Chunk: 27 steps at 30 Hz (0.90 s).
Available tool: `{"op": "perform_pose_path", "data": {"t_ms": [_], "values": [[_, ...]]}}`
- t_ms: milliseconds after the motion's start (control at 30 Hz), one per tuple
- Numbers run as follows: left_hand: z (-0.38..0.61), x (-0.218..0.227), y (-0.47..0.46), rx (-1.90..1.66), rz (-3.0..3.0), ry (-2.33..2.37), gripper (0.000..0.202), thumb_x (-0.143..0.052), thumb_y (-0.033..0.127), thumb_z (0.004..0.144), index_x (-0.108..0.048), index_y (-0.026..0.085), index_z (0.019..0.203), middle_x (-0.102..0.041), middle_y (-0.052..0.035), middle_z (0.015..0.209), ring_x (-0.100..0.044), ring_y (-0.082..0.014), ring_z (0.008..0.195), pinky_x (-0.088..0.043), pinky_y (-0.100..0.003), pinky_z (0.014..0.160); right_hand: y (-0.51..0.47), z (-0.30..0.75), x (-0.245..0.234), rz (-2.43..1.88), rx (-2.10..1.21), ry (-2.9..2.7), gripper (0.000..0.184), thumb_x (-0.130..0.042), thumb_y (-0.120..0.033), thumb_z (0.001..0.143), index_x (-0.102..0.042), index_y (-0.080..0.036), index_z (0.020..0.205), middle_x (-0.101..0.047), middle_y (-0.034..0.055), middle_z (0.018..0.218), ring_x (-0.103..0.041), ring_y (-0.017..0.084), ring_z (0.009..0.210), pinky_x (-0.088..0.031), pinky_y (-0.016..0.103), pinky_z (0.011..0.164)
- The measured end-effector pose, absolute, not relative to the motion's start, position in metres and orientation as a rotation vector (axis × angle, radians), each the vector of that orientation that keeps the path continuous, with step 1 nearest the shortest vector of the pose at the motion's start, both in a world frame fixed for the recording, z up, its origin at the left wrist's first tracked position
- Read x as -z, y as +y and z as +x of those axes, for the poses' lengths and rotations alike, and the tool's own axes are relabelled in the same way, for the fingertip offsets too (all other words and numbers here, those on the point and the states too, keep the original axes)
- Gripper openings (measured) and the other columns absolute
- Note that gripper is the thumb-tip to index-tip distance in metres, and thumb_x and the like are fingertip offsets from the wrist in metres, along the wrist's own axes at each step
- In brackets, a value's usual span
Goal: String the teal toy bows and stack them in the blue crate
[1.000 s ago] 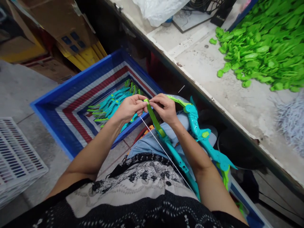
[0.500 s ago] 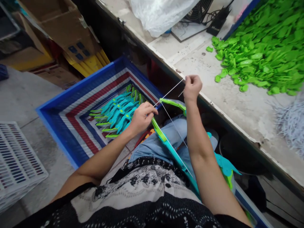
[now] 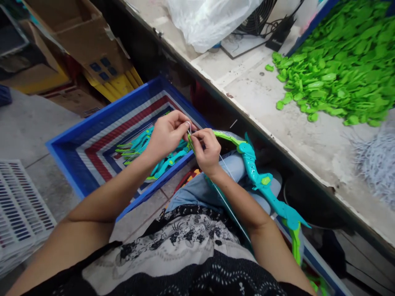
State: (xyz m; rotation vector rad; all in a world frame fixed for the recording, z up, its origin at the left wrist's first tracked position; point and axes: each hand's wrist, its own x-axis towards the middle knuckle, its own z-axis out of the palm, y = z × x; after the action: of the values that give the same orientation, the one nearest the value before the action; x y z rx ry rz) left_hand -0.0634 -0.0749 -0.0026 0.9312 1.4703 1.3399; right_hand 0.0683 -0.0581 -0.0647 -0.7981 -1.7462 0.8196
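Note:
My left hand (image 3: pixel 166 133) and my right hand (image 3: pixel 206 149) meet over my lap, both pinched on a thin white string (image 3: pixel 189 126) at the green tip of a toy bow. A small loop of string shows between the fingers. A second teal and green toy bow (image 3: pixel 262 181) lies across my knee to the right. The string runs down from my right hand toward my waist. Below my left hand a blue tray (image 3: pixel 92 119) holds several finished teal bows (image 3: pixel 138 146).
A dirty white workbench (image 3: pixel 277 123) runs along the right with a heap of green plastic parts (image 3: pixel 339 61) and a pile of white strings (image 3: pixel 379 160). A white plastic bag (image 3: pixel 210 20), cardboard boxes (image 3: pixel 92 45) and a white crate (image 3: pixel 18 209) stand around.
My right hand, which had pulled the string up and away to the right, has come back down to the bow tip beside my left hand.

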Motion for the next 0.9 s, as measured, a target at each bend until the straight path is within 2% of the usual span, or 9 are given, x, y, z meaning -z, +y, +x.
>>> {"op": "perform_pose_path", "data": {"t_ms": [133, 300, 467, 600, 733, 900], "values": [[-0.056, 0.013, -0.077, -1.366, 0.733, 1.265, 0.016, -0.071, 0.023, 0.070, -0.059, 0.014, 0.075, -0.061, -0.0001, 0.062, -0.056, -0.0098, 0.046, -0.038, -0.018, 0.038, -0.056, 0.064, 0.055, -0.866, -0.854, -1.584, 0.013, -0.054, -0.030, 0.090, -0.061, -0.021, 0.083, -0.054, 0.0031, 0.085, -0.055, 0.014, 0.081, -0.049, 0.025, 0.062], [-0.061, 0.019, -0.079, -1.257, 0.725, 1.180, 0.026, -0.079, 0.031, 0.064, -0.065, 0.012, 0.074, -0.065, -0.0035, 0.067, -0.060, -0.0106, 0.051, -0.050, -0.022, 0.049, -0.052, 0.065, 0.056, -0.869, -1.000, -1.502, 0.014, -0.055, -0.032, 0.089, -0.067, -0.024, 0.091, -0.052, 0.0030, 0.091, -0.055, 0.013, 0.082, -0.051, 0.028, 0.071], [-0.059, 0.017, -0.081, -1.269, 0.722, 1.205, 0.025, -0.079, 0.029, 0.062, -0.066, 0.011, 0.073, -0.061, -0.0020, 0.056, -0.058, -0.0116, 0.048, -0.050, -0.023, 0.048, -0.046, 0.067, 0.055, -0.769, -1.002, -1.625, 0.022, -0.050, -0.026, 0.092, -0.069, -0.026, 0.102, -0.052, 0.0022, 0.093, -0.055, 0.011, 0.086, -0.051, 0.027, 0.080], [-0.048, 0.016, -0.078, -1.335, 0.649, 1.255, 0.018, -0.071, 0.026, 0.064, -0.062, 0.013, 0.070, -0.061, 0.0000, 0.056, -0.057, -0.0106, 0.048, -0.050, -0.022, 0.049, -0.043, 0.072, 0.051, -0.740, -0.832, -1.745, 0.027, -0.046, -0.024, 0.093, -0.063, -0.025, 0.115, -0.053, 0.0029, 0.094, -0.055, 0.011, 0.086, -0.050, 0.026, 0.076], [-0.045, 0.016, -0.074, -1.362, 0.601, 1.238, 0.012, -0.064, 0.023, 0.064, -0.056, 0.014, 0.066, -0.060, 0.0020, 0.059, -0.060, -0.0114, 0.055, -0.054, -0.027, 0.058, -0.037, 0.078, 0.048, -0.707, -0.645, -1.836, 0.018, -0.053, -0.028, 0.091, -0.068, -0.022, 0.099, -0.056, 0.0038, 0.090, -0.056, 0.013, 0.085, -0.050, 0.029, 0.076], [-0.050, 0.017, -0.075, -1.297, 0.625, 1.149, 0.013, -0.067, 0.020, 0.059, -0.065, 0.011, 0.069, -0.068, -0.0032, 0.070, -0.065, -0.0155, 0.067, -0.056, -0.032, 0.070, -0.026, 0.088, 0.043, -0.648, -0.633, -1.971, 0.018, -0.051, -0.027, 0.092, -0.067, -0.020, 0.090, -0.059, 0.0045, 0.086, -0.057, 0.014, 0.084, -0.048, 0.029, 0.075]]}}
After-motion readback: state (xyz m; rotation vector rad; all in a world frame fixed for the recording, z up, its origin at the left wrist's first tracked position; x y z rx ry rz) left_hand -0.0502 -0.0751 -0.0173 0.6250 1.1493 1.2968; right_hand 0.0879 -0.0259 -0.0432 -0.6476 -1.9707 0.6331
